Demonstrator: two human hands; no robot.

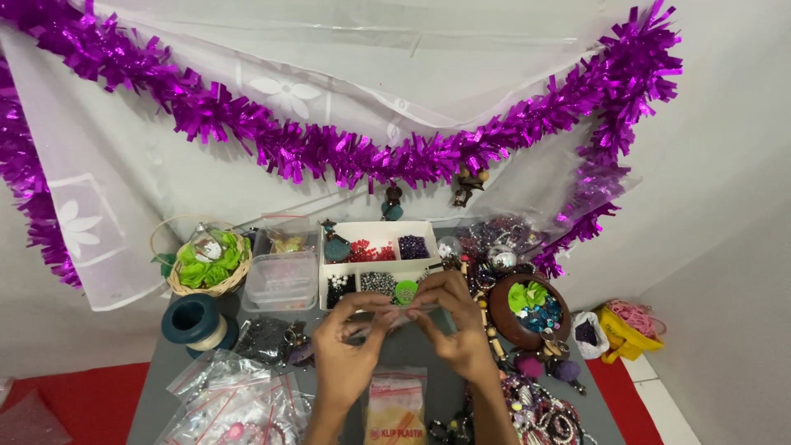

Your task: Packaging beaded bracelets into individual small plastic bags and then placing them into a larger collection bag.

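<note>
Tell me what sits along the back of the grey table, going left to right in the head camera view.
Woven basket with green leaves, then stacked clear plastic boxes, then the white compartment tray of beads, then the brown bowl with green and blue pieces, then the yellow bag beside the table.

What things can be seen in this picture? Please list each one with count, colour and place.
tinsel garland: one, purple, on the wall
compartment box: one, white, beads inside, table centre
basket: one, woven, green pieces inside, left
spool: one, dark teal, front left
clear tubs: stacked, beside the basket
brown bowl: one, green and blue pieces inside, right
plastic bags: several, clear, front left
left hand: pinching a small clear item
right hand: pinching the same item
</note>
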